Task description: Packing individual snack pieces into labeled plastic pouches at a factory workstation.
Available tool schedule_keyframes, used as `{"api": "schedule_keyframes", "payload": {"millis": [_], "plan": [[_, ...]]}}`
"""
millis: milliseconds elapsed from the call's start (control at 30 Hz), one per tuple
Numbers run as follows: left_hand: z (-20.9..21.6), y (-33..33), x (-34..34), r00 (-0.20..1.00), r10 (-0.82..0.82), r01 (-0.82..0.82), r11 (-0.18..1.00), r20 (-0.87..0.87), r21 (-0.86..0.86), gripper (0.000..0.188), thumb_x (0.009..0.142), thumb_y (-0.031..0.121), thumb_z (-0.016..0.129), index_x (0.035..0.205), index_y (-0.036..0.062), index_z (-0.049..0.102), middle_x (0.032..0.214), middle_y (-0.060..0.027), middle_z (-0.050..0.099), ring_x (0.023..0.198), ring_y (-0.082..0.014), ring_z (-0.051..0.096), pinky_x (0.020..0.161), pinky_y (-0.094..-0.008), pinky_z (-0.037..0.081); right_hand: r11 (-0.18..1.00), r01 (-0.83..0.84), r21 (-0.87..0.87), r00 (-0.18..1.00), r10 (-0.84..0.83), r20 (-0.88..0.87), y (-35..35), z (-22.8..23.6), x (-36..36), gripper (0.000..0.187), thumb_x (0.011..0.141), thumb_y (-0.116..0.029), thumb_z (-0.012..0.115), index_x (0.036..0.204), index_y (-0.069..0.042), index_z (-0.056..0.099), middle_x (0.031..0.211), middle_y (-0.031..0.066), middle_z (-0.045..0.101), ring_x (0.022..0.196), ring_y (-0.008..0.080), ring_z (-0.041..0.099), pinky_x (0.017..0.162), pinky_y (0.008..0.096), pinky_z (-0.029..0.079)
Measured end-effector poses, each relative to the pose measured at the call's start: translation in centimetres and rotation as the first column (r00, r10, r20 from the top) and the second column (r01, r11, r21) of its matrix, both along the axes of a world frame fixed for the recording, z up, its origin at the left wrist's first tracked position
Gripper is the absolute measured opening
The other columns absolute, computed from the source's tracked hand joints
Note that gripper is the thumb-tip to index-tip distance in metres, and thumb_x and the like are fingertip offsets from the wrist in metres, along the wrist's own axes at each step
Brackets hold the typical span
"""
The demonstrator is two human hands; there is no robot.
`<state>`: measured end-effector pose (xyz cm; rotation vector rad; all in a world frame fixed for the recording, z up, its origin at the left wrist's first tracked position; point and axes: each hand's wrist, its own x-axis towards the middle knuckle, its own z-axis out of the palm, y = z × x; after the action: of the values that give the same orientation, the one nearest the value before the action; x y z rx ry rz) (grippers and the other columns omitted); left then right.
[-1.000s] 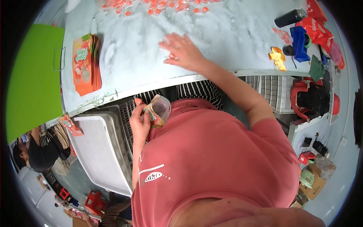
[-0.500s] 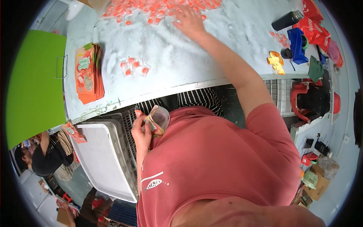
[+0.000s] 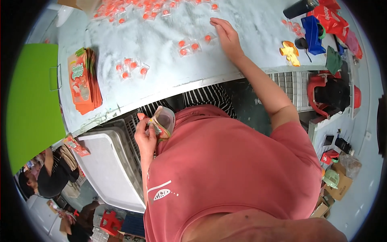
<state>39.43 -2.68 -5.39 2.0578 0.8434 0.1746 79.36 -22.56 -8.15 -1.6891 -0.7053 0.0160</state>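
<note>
Shifted away from the loose pile (image 3: 151,7) since the earlier frame: right hand (image 3: 228,37), now beside four wrapped orange pieces (image 3: 195,46) newly on the worktop (image 3: 161,46), well right of the pouch stack (image 3: 84,82). Shows fingers stretched out, slightly parted, apparently pinching nothing. Near the pouch stack, just to its right, five similar pieces (image 3: 134,64). Below and right of the pouch stack, in the left hand (image 3: 146,139), an open pouch (image 3: 162,131), pinched by its edge; too hidden to tell how the clear cup-like thing (image 3: 166,117) sits with it. Looks like parting small groups from the pile. Seems to call next for a light, close gather, without scattering slippery wrappers.
</note>
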Motion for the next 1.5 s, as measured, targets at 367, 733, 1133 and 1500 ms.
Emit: {"api": "schedule_keyframes", "payload": {"millis": [367,733,1133,1500], "plan": [[0.3,-0.5,0.0,1.000,-0.008,0.009,0.999,-0.025,0.047,0.018,0.088,0.000,0.059,0.106,-0.0021,0.062,0.101,-0.0172,0.065,0.091,-0.0308,0.064,0.078,-0.0354,0.052,0.967,0.207,-0.151,0.882,-0.117,0.457,1.0,0.5,2.7,0.029,0.095,-0.010,0.053,0.122,-0.004,0.062,0.130,0.0122,0.057,0.118,0.0249,0.056,0.103,0.0318,0.042],[-0.1,-0.7,-0.6,0.998,0.055,-0.055,0.998,-0.004,0.003,0.021,0.086,-0.002,0.060,0.106,-0.0003,0.063,0.103,-0.0168,0.064,0.091,-0.0315,0.064,0.080,-0.0356,0.051,0.962,-0.011,-0.271,0.986,0.055,0.155,-0.4,-0.6,-0.1,0.040,0.094,-0.022,0.059,0.132,-0.010,0.057,0.138,0.0145,0.052,0.121,0.0301,0.052,0.104,0.0340,0.040],[-0.5,-0.5,-0.3,0.997,-0.077,0.071,0.983,0.028,0.169,0.020,0.090,-0.003,0.058,0.109,-0.0015,0.061,0.098,-0.0118,0.063,0.085,-0.0170,0.062,0.073,-0.0276,0.051,0.824,-0.030,-0.566,0.772,0.379,0.511,9.5,-0.6,-8.2,0.049,0.091,-0.038,0.063,0.136,-0.021,0.055,0.143,0.0142,0.047,0.135,0.0365,0.040,0.109,0.0626,0.026],[0.2,-0.8,-0.6,0.998,0.047,-0.051,0.995,0.050,0.082,0.016,0.085,0.000,0.061,0.100,0.0025,0.063,0.095,-0.0164,0.064,0.088,-0.0337,0.062,0.074,-0.0373,0.050,0.927,0.053,-0.371,0.790,0.188,0.583,21.4,0.3,2.0,0.040,0.095,-0.030,0.057,0.133,-0.016,0.057,0.147,0.0131,0.044,0.134,0.0317,0.042,0.111,0.0470,0.036]]}}
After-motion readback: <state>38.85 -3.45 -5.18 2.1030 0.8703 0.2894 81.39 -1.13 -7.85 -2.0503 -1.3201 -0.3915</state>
